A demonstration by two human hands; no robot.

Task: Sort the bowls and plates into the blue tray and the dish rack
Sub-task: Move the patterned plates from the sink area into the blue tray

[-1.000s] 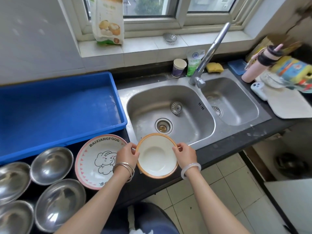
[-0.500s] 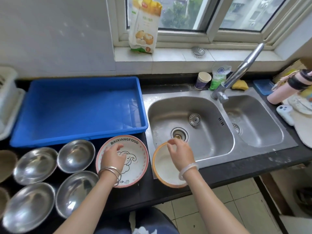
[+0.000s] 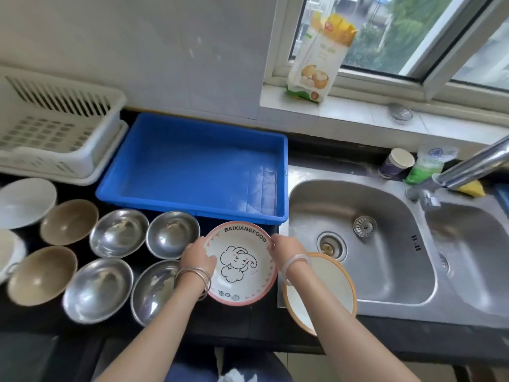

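Note:
A pink-rimmed plate [image 3: 241,264] with an elephant drawing sits on the dark counter in front of the blue tray [image 3: 192,166], which has nothing in it. My left hand [image 3: 197,256] grips the plate's left edge and my right hand [image 3: 286,248] grips its right edge. An orange-rimmed white bowl [image 3: 327,288] rests on the sink's front edge, partly under my right wrist. Several steel bowls [image 3: 118,232] and two brown bowls [image 3: 68,221] stand to the left. The white dish rack [image 3: 55,133] is at the far left.
A white bowl [image 3: 24,202] lies by the rack. The double steel sink [image 3: 358,244] with its tap [image 3: 465,172] fills the right. A paper cup [image 3: 396,164], a green pouch [image 3: 429,166] and a flour bag [image 3: 319,56] stand by the window sill.
Both hands let go of the orange-rimmed bowl, which now rests at the sink's edge, and moved left onto the elephant plate. The camera has swung left, bringing the rack and more bowls into view.

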